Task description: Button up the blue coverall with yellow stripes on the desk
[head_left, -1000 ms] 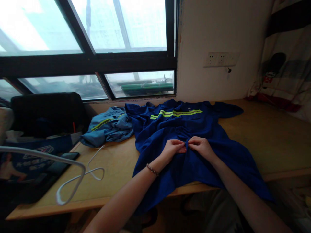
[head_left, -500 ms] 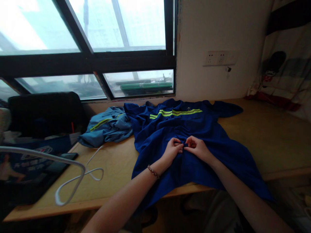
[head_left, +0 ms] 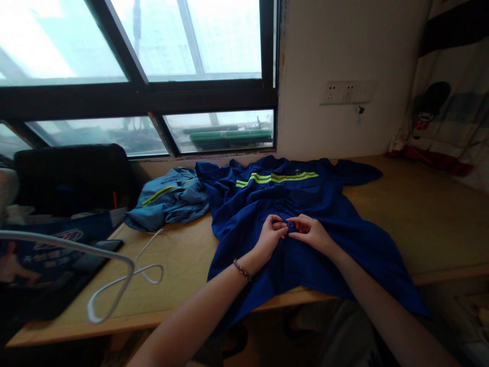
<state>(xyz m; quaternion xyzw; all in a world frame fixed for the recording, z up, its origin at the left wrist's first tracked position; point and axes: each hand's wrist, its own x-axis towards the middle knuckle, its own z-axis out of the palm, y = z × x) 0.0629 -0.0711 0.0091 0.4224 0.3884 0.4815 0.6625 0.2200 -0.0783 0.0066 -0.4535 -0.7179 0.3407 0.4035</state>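
A dark blue short-sleeved work shirt (head_left: 244, 239) with yellow-green reflective stripes lies spread over the wooden table, its lower edge hanging past the front. Around the middle of its front, my left hand (head_left: 272, 233) pinches the cloth, fingers curled. Close beside it my right hand (head_left: 308, 232) grips the same strip of fabric between thumb and fingers. A small round button (head_left: 290, 225) shows between my fingertips. Whether it sits through a buttonhole I cannot tell. The cloth is puckered around both hands.
A crumpled lighter blue garment (head_left: 168, 199) lies left of the shirt on the table (head_left: 183, 265). A white cable (head_left: 130, 275) loops at the left, near a dark bag (head_left: 72, 178). Behind are the window and a wall socket (head_left: 347, 93); a curtain hangs at right.
My fingertips have shifted slightly, and a round button now shows between them where a dark fold of cloth was before. The garments stay in place.
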